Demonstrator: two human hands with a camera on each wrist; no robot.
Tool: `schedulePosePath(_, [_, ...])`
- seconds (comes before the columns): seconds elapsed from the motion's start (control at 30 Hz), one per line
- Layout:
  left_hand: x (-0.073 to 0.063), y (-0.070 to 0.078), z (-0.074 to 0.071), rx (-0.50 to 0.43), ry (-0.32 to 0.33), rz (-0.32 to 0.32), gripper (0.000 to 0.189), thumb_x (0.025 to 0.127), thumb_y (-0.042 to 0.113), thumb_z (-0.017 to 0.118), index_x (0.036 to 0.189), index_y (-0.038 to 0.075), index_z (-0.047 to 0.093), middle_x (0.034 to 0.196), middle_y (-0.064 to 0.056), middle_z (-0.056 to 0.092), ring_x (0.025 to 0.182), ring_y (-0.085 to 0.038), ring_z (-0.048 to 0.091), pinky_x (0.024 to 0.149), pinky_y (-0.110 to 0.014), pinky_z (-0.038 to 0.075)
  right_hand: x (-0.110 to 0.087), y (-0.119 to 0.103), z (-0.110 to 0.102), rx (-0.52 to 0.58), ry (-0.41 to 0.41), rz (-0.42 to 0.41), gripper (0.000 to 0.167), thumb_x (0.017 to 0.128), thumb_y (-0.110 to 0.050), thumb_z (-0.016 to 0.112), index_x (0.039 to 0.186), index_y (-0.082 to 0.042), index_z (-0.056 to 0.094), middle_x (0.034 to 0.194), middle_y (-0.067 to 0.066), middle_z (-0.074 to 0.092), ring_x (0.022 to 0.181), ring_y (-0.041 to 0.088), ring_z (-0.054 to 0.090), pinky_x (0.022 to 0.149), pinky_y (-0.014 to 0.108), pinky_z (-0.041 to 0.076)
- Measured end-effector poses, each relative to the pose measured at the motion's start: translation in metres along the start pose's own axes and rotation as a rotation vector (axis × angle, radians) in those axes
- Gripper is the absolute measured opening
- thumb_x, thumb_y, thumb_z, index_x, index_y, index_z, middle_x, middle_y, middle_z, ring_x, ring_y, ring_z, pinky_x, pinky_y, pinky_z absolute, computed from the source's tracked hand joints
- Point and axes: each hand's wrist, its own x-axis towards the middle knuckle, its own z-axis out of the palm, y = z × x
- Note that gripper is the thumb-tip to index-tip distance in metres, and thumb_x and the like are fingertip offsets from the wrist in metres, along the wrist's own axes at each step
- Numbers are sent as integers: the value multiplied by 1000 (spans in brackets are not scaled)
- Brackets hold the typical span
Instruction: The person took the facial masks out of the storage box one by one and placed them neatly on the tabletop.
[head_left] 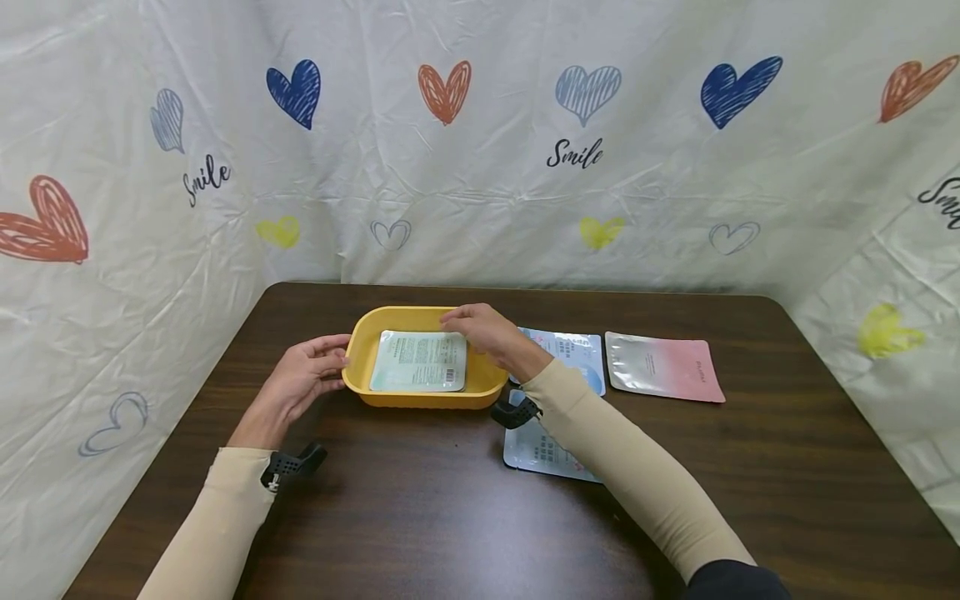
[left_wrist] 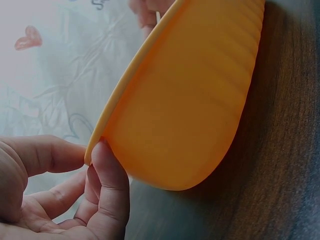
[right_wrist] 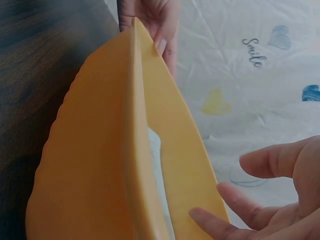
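Observation:
A yellow plastic basket [head_left: 427,401] stands near the back of the table, with a pale green sheet-mask packet [head_left: 416,362] lying flat inside, its printed side up. My left hand [head_left: 303,375] pinches the basket's left rim; the left wrist view shows thumb and fingertips [left_wrist: 107,165] meeting at the edge. Over the basket's right end reaches my right hand [head_left: 491,333], palm down. In the right wrist view its fingers [right_wrist: 240,205] are spread and relaxed beside the far rim, holding nothing. Only a thin edge of the packet [right_wrist: 159,165] shows there behind the near wall.
Right of the basket lies a light blue packet [head_left: 588,354], partly behind my right wrist. Another blue packet [head_left: 536,450] sits nearer, partly covered by the right forearm. A pink and silver packet [head_left: 663,367] lies farther right. A white printed curtain [head_left: 495,192] hangs behind the table.

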Motion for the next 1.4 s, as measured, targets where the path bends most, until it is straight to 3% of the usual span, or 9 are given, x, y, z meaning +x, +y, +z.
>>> schedulePosePath(0.1, [0, 0, 0, -2, -2, -2, 53, 101, 10, 61, 151, 3, 44, 120, -15, 58, 98, -22, 66, 80, -27, 60, 0, 1, -1, 3, 7, -7, 41, 102, -26, 58, 138, -6, 61, 146, 10, 52, 120, 34, 47, 92, 44, 39])
schedulePosePath(0.17, [0, 0, 0, -2, -2, -5, 53, 101, 10, 61, 151, 3, 44, 121, -15, 58, 97, -22, 66, 80, -27, 60, -1, 1, 0, 4, 10, -9, 41, 102, -26, 58, 138, -6, 61, 144, 9, 53, 118, 33, 47, 89, 42, 39])
schedulePosePath(0.23, [0, 0, -1, -3, -2, -9, 53, 101, 10, 61, 151, 3, 44, 122, -16, 58, 97, -22, 66, 80, -27, 60, -1, 1, 0, 13, 6, -12, 41, 102, -26, 58, 138, -6, 61, 145, 9, 53, 121, 34, 47, 93, 44, 41])
schedulePosePath(0.33, [0, 0, -1, -7, -1, -13, 53, 101, 9, 61, 151, 3, 44, 122, -16, 58, 97, -22, 66, 79, -27, 60, -2, 2, 1, 20, 2, -6, 41, 102, -26, 57, 138, -6, 60, 148, 10, 50, 138, 34, 44, 111, 54, 39])
schedulePosePath(0.43, [0, 0, 0, -12, 1, -14, 53, 101, 9, 60, 151, 3, 44, 120, -14, 58, 95, -21, 66, 78, -26, 59, -2, 2, 2, 23, 2, 7, 41, 102, -26, 58, 138, -6, 60, 150, 11, 49, 141, 37, 43, 115, 56, 36])
schedulePosePath(1.07, [-2, 2, 1, -2, 6, -21, 54, 102, 12, 61, 152, 5, 44, 123, -13, 57, 95, -18, 65, 80, -26, 59, 8, 7, 7, 93, 27, 64, 44, 102, -19, 60, 142, -4, 56, 145, 11, 53, 134, 29, 49, 113, 48, 42])
schedulePosePath(1.4, [-1, 2, 1, 8, 6, -19, 54, 102, 12, 62, 152, 4, 44, 123, -13, 57, 94, -18, 65, 80, -26, 59, 10, 10, 9, 75, -31, 60, 52, 100, -8, 61, 151, -4, 46, 153, 13, 46, 130, 27, 50, 111, 47, 44])
